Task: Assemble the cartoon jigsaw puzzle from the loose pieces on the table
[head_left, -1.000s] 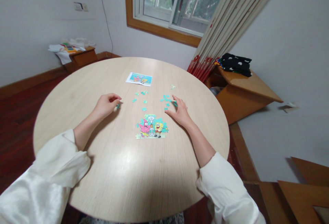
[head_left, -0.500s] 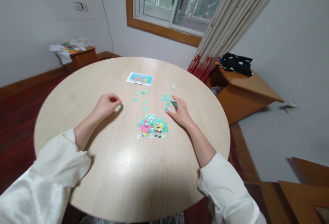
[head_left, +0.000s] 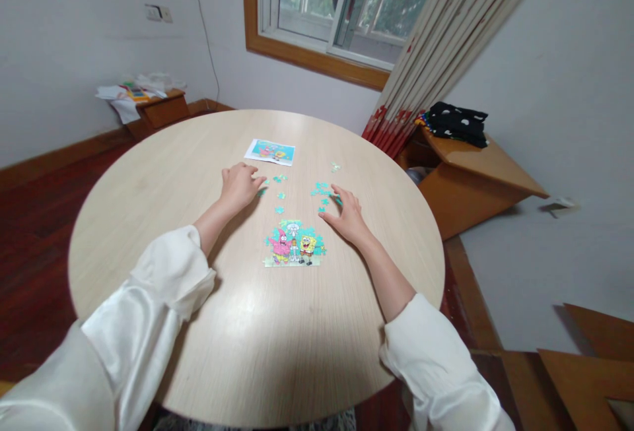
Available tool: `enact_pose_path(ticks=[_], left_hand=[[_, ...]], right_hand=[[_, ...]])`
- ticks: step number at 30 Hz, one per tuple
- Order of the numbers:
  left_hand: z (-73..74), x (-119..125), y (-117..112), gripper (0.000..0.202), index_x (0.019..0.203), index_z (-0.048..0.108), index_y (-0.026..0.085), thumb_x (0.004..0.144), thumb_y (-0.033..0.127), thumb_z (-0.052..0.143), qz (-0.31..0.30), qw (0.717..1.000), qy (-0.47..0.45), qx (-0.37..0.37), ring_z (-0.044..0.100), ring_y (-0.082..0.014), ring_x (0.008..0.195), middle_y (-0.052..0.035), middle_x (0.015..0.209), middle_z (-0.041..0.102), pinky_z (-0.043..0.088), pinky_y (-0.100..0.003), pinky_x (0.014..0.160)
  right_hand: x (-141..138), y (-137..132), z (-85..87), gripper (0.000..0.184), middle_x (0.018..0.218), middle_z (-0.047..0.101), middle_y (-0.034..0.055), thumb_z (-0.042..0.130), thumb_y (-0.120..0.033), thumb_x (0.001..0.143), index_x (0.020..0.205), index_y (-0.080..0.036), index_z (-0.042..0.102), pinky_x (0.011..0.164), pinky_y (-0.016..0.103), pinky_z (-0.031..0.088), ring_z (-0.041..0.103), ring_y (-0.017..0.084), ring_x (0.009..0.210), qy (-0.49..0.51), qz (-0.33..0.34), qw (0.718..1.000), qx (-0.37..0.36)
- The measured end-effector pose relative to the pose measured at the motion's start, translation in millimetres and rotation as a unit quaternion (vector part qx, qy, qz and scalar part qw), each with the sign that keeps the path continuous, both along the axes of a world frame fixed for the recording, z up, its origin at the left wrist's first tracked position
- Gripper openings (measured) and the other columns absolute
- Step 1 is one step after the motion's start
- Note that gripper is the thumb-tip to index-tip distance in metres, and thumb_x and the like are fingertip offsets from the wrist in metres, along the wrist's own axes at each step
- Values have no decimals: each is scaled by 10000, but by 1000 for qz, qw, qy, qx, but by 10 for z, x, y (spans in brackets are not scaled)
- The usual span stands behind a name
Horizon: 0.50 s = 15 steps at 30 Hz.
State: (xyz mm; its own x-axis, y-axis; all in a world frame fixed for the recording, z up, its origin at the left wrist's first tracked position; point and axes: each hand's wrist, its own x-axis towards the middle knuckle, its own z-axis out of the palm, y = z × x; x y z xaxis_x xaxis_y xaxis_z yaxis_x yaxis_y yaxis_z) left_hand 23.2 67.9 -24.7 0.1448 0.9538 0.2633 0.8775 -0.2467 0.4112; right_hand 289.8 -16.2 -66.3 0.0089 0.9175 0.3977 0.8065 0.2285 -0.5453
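A partly joined cartoon jigsaw puzzle [head_left: 294, 245] lies on the round table, showing a pink starfish, a tall pale figure and a yellow sponge. Beyond it, several loose turquoise puzzle pieces [head_left: 281, 196] are scattered left of the middle. My left hand [head_left: 238, 189] hovers at that group's left side, fingers slightly apart, fingertips close to a couple of pieces. On the right, my right hand [head_left: 349, 216] rests open beside a second cluster of pieces [head_left: 321, 190]; its fingers partly cover some of them. Neither hand visibly holds a piece.
The picture card [head_left: 270, 152] with the same cartoon lies toward the table's far side. A few pale pieces [head_left: 335, 167] sit apart at the back right. Round about the table [head_left: 238, 352] are a wooden cabinet [head_left: 480, 173], a curtain [head_left: 446, 41] and a low stand [head_left: 166, 109].
My left hand has moved right and away from me, from the table's left part to the loose pieces, and its pinched fingers have spread. My right hand has stayed in place.
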Motion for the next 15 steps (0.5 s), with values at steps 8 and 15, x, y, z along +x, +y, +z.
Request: enact_pose_path(ticks=[8, 15], left_hand=[[-71, 197, 229, 215, 960, 685, 166, 802, 256, 570, 5, 994, 37, -104, 550, -335, 1092, -139, 1040, 664, 362, -463, 925], [-57, 147, 225, 60, 792, 613, 170, 746, 138, 591, -37, 994, -30, -95, 614, -255, 910, -92, 887, 683, 404, -387, 839]], right_hand=[[0, -3, 19, 718, 1289, 528, 116, 707, -340, 713, 1369, -270, 422, 983, 538, 391, 479, 306, 1190, -7, 3, 1000, -7], [-11, -1, 39, 620, 1257, 558, 127, 675, -323, 744, 1327, -240, 480, 967, 522, 408, 498, 294, 1159, 12, -7, 1000, 27]])
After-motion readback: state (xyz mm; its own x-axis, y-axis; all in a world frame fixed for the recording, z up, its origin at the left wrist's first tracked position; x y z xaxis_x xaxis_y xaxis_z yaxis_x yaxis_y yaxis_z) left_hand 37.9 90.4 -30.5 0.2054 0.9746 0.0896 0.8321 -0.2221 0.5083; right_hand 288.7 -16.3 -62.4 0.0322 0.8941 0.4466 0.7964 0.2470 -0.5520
